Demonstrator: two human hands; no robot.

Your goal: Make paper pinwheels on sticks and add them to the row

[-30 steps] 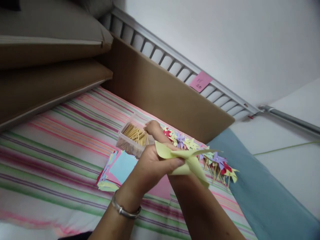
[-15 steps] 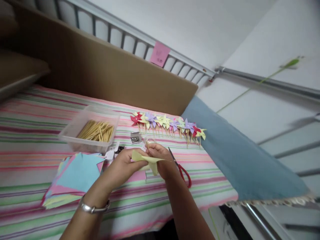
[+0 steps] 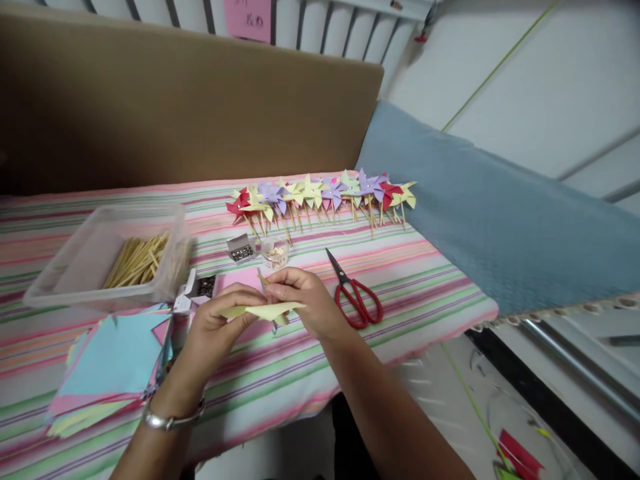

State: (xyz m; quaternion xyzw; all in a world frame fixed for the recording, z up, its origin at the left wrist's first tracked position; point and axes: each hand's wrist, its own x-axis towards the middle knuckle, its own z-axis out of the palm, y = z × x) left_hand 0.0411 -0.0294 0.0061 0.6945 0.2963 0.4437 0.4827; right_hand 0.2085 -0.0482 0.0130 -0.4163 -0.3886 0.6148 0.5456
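Note:
A pale yellow paper pinwheel point(image 3: 273, 311) is held low over the striped cloth, seen nearly edge-on. My left hand point(image 3: 213, 327) pinches its left side between thumb and fingers. Behind the paper, my right hand point(image 3: 303, 300) is closed on a short wooden stick point(image 3: 262, 279), whose tip shows above the fingers. Whether stick and paper are joined is hidden. Just beyond the hands stand a small box of metal pins point(image 3: 242, 252) and a round clear tub point(image 3: 275, 253) with tiny pale pieces. Red-handled scissors point(image 3: 353, 293) lie open to the right of my right hand.
Finished pinwheels point(image 3: 313, 192) line the back of the cloth point(image 3: 420, 280). At left are a clear plastic box point(image 3: 65, 280) of wooden sticks point(image 3: 137, 260) and a stack of coloured paper squares point(image 3: 113, 360). A cardboard panel point(image 3: 200, 113) stands behind; another small box point(image 3: 204, 287) sits near my left hand.
The camera view has turned down and to the right. Both hands still hold the pinwheel and stick; the paper now appears flatter, and the scissors show fully beside my right hand.

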